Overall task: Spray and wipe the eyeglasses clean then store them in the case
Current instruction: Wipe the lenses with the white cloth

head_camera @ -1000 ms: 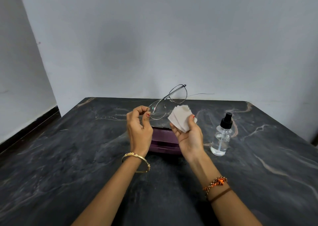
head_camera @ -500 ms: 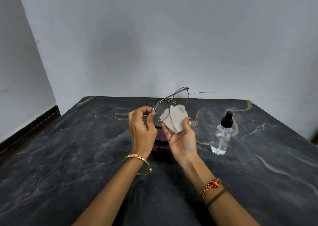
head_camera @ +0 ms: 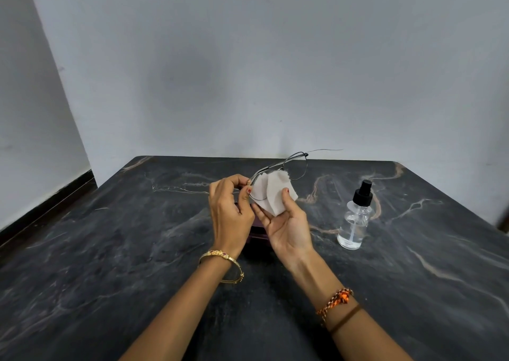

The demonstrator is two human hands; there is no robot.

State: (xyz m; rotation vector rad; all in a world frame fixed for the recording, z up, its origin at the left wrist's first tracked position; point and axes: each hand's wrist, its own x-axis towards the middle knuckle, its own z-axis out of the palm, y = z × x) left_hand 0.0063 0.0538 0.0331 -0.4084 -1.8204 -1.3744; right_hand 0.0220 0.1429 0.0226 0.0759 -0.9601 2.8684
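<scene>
Head view: the left hand (head_camera: 230, 209) pinches the eyeglasses (head_camera: 278, 173) at the near end of the thin wire frame, thumb and forefinger closed on the hinge area, so its grip is narrow and holding the frame. The right hand (head_camera: 286, 220) lies palm-up just right of it, its grip folded round a pale cloth (head_camera: 271, 191), thumb on top, with the cloth wrapped over the nearer lens. The farther lens sticks out beyond the cloth, and one temple arm trails off away from the person, unsupported.

Taking the spray bottle (head_camera: 355, 217) as the landmark: it stands upright on the dark marbled counter (head_camera: 110, 250), and both hands hover well to its left, above the counter. A sliver of the maroon case (head_camera: 257, 232) shows left of the bottle, directly beneath the hands and mostly hidden by them; whether it is open I cannot tell.

The likely trouble is the frame itself. It looks slight, and it is held by a single corner, so firm rubbing on the lens could twist the bridge or bend the hinge. Too light a pinch, and the eyeglasses could slip and drop onto the hard counter or the case below. The loose temple could fold in and catch in the cloth. A wide sweep of the right elbow could also knock over the bottle, which looks light and tall.
</scene>
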